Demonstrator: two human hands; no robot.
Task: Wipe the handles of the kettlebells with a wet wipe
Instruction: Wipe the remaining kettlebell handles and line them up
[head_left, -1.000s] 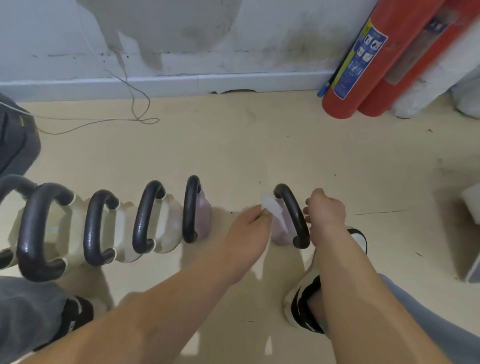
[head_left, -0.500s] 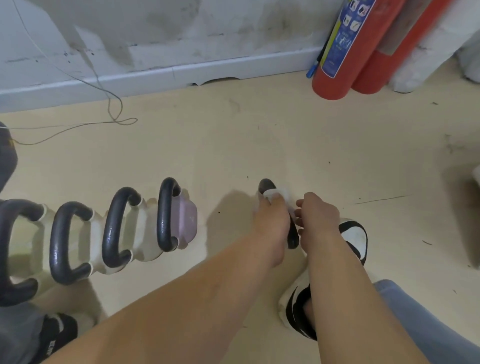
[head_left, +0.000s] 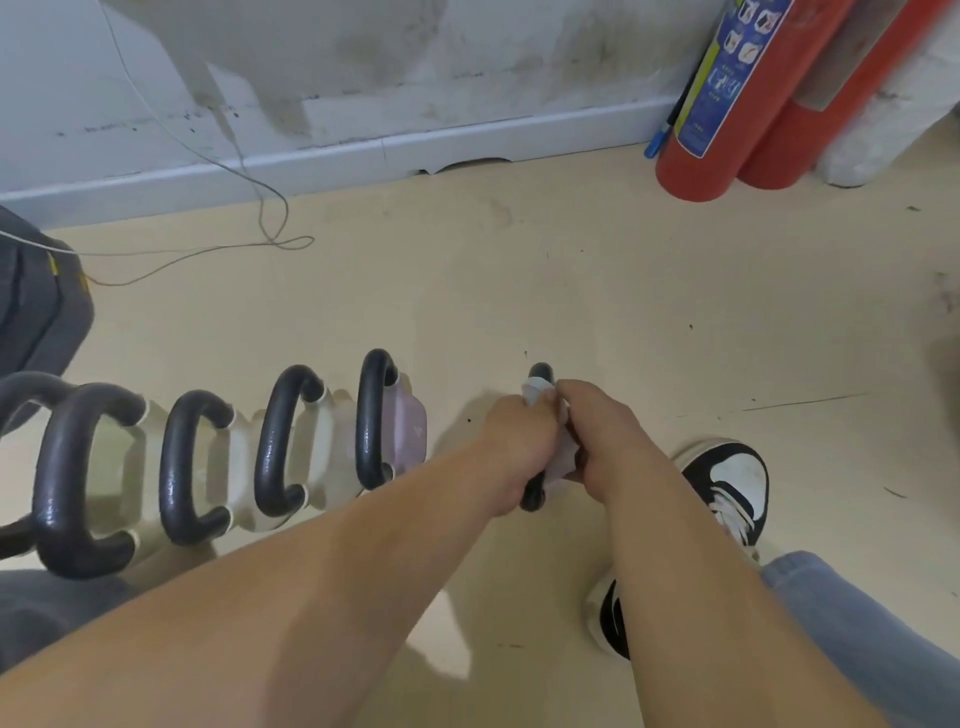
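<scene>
Right hand (head_left: 605, 434) has closed onto the kettlebell (head_left: 531, 498); beige floor (head_left: 571, 270), stained wall (head_left: 467, 62).

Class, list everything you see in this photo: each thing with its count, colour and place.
Row kettlebells: five, black handles, pale bodies, floor left.
Separate kettlebell: one, black handle, lilac body, between the hands.
Wet wipe: one, white, on that handle.
Fire extinguishers: two, red, against wall, right.
Wire: one, thin, pale, floor by wall.
Grey object: one, grey, left edge.
Shoes: two, black-and-white, floor right.
Left hand: one, grips wipe round handle.
Right hand: one, grips the same kettlebell.
</scene>
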